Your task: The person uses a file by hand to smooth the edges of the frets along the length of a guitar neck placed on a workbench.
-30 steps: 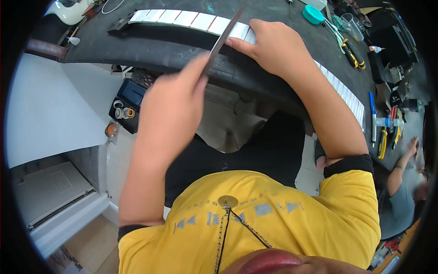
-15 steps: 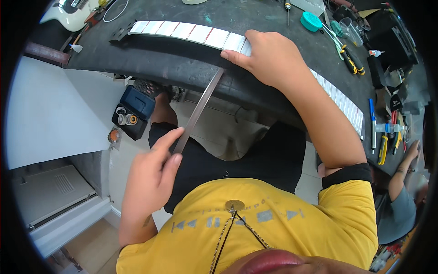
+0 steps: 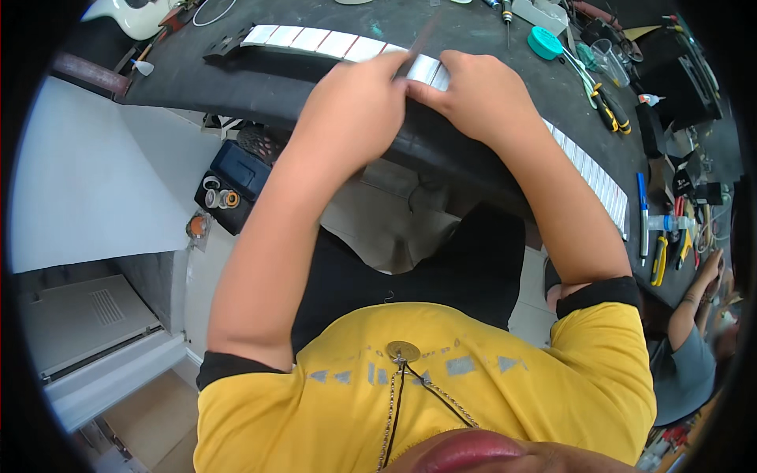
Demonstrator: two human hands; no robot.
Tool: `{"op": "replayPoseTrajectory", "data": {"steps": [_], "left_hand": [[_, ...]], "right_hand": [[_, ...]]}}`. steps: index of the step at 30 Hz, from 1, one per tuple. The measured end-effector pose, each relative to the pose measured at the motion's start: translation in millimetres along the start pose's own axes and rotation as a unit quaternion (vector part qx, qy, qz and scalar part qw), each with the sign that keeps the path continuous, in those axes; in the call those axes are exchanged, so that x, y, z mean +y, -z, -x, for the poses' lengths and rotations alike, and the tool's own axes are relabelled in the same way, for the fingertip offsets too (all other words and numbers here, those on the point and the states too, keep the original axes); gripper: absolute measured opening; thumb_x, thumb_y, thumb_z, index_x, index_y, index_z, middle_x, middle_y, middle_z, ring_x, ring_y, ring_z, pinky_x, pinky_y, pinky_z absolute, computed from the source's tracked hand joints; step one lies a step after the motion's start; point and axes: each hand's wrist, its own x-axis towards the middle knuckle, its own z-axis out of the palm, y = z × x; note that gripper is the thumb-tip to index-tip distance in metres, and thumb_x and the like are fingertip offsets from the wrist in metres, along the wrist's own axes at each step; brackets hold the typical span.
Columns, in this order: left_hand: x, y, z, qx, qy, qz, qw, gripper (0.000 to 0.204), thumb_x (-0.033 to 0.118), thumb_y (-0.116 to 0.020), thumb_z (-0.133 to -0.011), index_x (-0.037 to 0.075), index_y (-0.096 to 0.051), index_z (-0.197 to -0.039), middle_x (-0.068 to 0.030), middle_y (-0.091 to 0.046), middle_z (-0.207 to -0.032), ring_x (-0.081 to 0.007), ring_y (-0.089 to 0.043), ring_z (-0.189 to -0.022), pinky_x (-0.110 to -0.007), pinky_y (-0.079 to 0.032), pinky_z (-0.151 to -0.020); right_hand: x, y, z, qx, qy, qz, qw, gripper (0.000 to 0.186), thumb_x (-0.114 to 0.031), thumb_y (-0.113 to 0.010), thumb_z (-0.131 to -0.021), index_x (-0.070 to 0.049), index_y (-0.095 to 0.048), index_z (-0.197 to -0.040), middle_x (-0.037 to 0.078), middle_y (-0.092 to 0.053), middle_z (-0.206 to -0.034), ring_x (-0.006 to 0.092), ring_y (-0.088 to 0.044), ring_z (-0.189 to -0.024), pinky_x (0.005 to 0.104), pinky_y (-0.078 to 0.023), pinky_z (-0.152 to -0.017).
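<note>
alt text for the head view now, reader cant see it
A person's left hand holds a thin, blurred bar over a long silver strip with crosswise lines, while the right hand grips the strip. The strip lies on a dark workbench beside scattered tools.

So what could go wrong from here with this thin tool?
The thin tool in your left hand could slip and nick your right hand, whose thumb sits close by. The silver-topped neck lies near the edge of the bench, so it might slide off if that hold loosens.
</note>
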Motion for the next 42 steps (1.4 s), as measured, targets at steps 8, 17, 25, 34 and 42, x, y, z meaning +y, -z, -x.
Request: {"op": "replayPoseTrajectory", "data": {"steps": [8,17,25,34,42], "left_hand": [[5,36,127,-0.026,0.020,0.030,0.999,0.053,0.002,-0.072,-0.105,0.010,-0.068,-0.158,-0.0264,-0.080,-0.100,-0.0478,-0.078,-0.089,-0.051,-0.062,-0.083],[2,5,-8,-0.016,-0.032,-0.044,0.998,0.039,0.013,-0.070,-0.110,0.006,-0.072,-0.148,-0.0303,-0.078,-0.106,-0.0514,-0.075,-0.096,-0.052,-0.060,-0.084],[13,52,141,-0.048,0.070,0.017,0.996,0.056,0.001,-0.076,-0.102,0.016,-0.070,-0.156,-0.0246,-0.075,-0.088,-0.0486,-0.075,-0.081,-0.052,-0.061,-0.077],[0,7,0,0.001,-0.028,-0.057,0.998,0.034,0.011,-0.070,-0.107,0.008,-0.075,-0.141,-0.0276,-0.079,-0.098,-0.0493,-0.077,-0.094,-0.057,-0.060,-0.082],[26,51,138,-0.069,0.132,0.015,0.989,0.050,0.006,-0.075,-0.104,0.016,-0.073,-0.152,-0.0251,-0.077,-0.087,-0.0504,-0.075,-0.087,-0.056,-0.061,-0.083]], "right_hand": [[2,-2,4,-0.002,-0.031,0.010,0.999,0.076,-0.073,-0.076,-0.099,0.003,-0.082,-0.099,0.024,-0.081,-0.089,0.0446,-0.081,-0.091,0.0529,-0.066,-0.084],[1,-4,-1,0.006,0.000,0.003,1.000,0.079,-0.076,-0.076,-0.098,0.003,-0.082,-0.093,0.024,-0.080,-0.086,0.0439,-0.081,-0.088,0.0516,-0.066,-0.084],[1,-7,6,0.010,-0.020,0.015,1.000,0.076,-0.073,-0.078,-0.098,0.003,-0.082,-0.093,0.024,-0.080,-0.085,0.0417,-0.082,-0.086,0.0499,-0.067,-0.082],[-7,0,-3,-0.018,-0.004,-0.022,1.000,0.077,-0.074,-0.076,-0.099,0.003,-0.082,-0.094,0.025,-0.081,-0.087,0.0438,-0.082,-0.087,0.0509,-0.066,-0.083],[5,-6,5,0.013,-0.014,0.016,1.000,0.077,-0.074,-0.076,-0.099,0.003,-0.083,-0.097,0.024,-0.081,-0.088,0.0439,-0.082,-0.088,0.0516,-0.067,-0.084]]}}
